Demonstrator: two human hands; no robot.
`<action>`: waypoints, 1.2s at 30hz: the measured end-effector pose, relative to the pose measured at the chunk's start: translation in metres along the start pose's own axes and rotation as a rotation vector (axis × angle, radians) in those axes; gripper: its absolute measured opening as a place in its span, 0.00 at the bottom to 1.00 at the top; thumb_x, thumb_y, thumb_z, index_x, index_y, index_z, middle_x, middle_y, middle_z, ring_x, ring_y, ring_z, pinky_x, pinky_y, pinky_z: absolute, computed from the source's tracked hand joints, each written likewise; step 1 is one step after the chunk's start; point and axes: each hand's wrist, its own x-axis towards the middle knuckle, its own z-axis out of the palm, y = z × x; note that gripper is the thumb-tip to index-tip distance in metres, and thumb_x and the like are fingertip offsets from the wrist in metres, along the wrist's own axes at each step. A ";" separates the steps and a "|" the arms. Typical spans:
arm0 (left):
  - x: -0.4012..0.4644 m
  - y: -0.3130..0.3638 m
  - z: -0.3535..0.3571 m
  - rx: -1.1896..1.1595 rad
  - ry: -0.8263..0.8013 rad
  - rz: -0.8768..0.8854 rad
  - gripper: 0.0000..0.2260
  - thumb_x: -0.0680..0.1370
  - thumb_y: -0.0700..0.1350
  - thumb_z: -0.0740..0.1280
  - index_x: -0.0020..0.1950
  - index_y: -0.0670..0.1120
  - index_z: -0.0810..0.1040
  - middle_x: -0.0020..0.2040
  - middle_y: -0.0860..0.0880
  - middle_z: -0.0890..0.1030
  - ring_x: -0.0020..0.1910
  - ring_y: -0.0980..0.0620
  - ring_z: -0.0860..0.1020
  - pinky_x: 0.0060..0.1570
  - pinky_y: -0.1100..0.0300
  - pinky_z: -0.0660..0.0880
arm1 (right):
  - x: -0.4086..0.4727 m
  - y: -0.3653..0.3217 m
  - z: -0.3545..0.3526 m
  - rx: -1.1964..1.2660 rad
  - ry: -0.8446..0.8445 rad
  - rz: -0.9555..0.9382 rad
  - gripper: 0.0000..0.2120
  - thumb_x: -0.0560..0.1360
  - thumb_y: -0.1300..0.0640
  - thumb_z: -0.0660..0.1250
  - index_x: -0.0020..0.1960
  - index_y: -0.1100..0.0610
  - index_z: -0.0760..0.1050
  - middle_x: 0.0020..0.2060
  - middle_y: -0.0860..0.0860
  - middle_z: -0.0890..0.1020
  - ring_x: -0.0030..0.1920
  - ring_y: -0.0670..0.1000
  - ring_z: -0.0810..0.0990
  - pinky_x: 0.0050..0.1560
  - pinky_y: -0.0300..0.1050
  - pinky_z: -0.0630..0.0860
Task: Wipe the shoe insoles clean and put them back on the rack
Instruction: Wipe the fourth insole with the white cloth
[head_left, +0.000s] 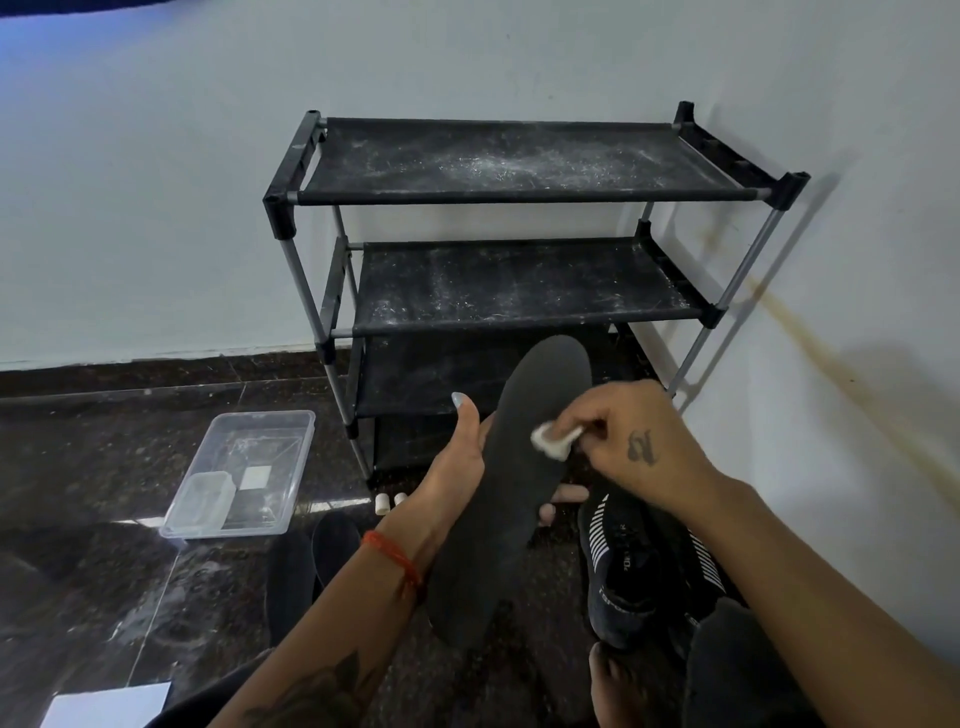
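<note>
A dark insole (506, 488) is held up in the near centre of the scene, its toe end pointing toward the far side and overlapping the lower shelves of the black shoe rack (519, 218). It is gripped from the left edge by the left hand (460, 462), the thumb raised beside it and the fingertips curled round from beneath on the right edge. A red thread is worn on the left wrist. A small white wipe (553, 439) is pinched in the fingers of the right hand (631, 441) and pressed against the insole's upper surface, near its right edge. The rack's fabric shelves are seen dusted with pale specks. Just right of the insole, a black sneaker (644, 561) with white stripes is set on the dark floor. To the left, a clear plastic tray (244, 470) is laid on the floor, and another dark insole (311, 566) lies near it.
</note>
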 end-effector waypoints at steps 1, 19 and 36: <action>0.001 -0.002 0.000 0.013 -0.003 -0.006 0.41 0.52 0.81 0.60 0.55 0.57 0.82 0.59 0.45 0.80 0.55 0.43 0.77 0.60 0.42 0.71 | 0.000 0.003 0.002 -0.028 0.139 0.031 0.15 0.65 0.71 0.69 0.42 0.53 0.84 0.39 0.50 0.85 0.39 0.47 0.81 0.41 0.30 0.72; 0.001 0.001 0.001 -0.098 0.013 -0.061 0.35 0.75 0.70 0.44 0.60 0.47 0.77 0.40 0.42 0.84 0.30 0.42 0.80 0.30 0.55 0.78 | 0.000 0.003 0.004 0.022 0.192 0.071 0.16 0.65 0.72 0.68 0.41 0.52 0.84 0.38 0.48 0.84 0.40 0.39 0.77 0.42 0.22 0.67; -0.007 0.006 0.000 0.177 0.186 -0.036 0.32 0.69 0.76 0.50 0.49 0.56 0.83 0.52 0.47 0.83 0.52 0.46 0.81 0.56 0.49 0.75 | -0.002 -0.005 -0.014 -0.012 -0.082 0.252 0.16 0.67 0.68 0.67 0.41 0.48 0.84 0.37 0.42 0.82 0.35 0.41 0.77 0.37 0.27 0.71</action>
